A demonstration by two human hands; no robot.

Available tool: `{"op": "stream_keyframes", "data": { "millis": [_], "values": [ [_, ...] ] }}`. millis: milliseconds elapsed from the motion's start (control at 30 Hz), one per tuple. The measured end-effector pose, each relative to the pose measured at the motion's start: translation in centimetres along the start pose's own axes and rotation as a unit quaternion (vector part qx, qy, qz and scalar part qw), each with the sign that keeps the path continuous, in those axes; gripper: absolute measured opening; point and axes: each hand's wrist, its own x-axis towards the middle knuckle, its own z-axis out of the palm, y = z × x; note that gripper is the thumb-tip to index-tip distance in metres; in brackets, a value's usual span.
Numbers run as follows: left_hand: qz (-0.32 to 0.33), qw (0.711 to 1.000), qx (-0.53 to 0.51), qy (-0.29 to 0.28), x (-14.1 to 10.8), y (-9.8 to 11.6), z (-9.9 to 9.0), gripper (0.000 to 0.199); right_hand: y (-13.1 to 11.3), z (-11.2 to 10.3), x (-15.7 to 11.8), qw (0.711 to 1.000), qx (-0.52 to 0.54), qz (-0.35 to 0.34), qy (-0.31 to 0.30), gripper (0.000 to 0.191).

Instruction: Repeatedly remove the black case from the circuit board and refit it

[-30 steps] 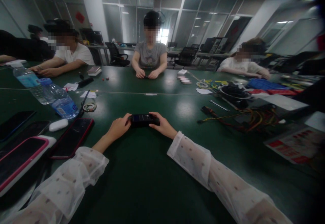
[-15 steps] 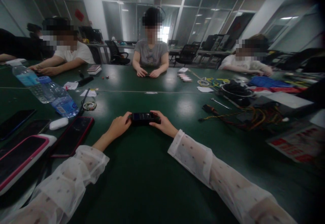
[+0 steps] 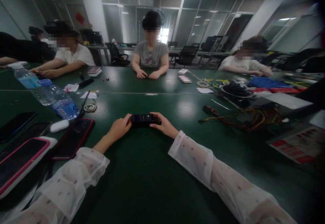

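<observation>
Between my two hands is a small black handheld device (image 3: 142, 119) with a dim screen showing small white marks. It lies sideways at the table surface; whether it rests on the table I cannot tell. My left hand (image 3: 121, 128) grips its left end, thumb along the near side. The right end sits in my right hand (image 3: 164, 125), with the fingers around the far corner and the thumb at the near edge. Both forearms wear sheer white dotted sleeves. The undersides of the fingers are hidden.
On the green table (image 3: 142, 183), several phones, a white earbud case (image 3: 59, 126) and two water bottles (image 3: 62, 102) stand left. To the right are a wrench (image 3: 220, 104), bundled cables (image 3: 254, 119) and a metal box (image 3: 284, 104). Several people sit across the table.
The view has tipped up very slightly, so things on the table sit a little lower in it. Both hands keep the same hold on the device.
</observation>
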Motion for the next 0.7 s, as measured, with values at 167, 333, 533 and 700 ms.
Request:
{"op": "stream_keyframes", "data": {
  "millis": [167,333,533,700],
  "values": [
    [0.003,1.000,-0.006,-0.004,0.08,-0.14,0.23,0.031,0.06,0.04,0.05,1.000,0.005,-0.005,0.001,0.053],
    [0.003,1.000,0.017,0.005,0.19,-0.22,0.48,0.031,0.19,0.19,0.16,1.000,0.004,-0.018,0.012,0.052],
    [0.016,1.000,-0.003,0.005,0.11,-0.39,0.37,0.032,0.64,0.18,0.18,1.000,0.006,-0.015,0.003,0.052],
    [0.021,1.000,-0.016,0.010,0.08,-0.51,0.44,0.033,0.48,0.04,0.12,1.000,0.005,-0.010,0.002,0.051]
  ]
}}
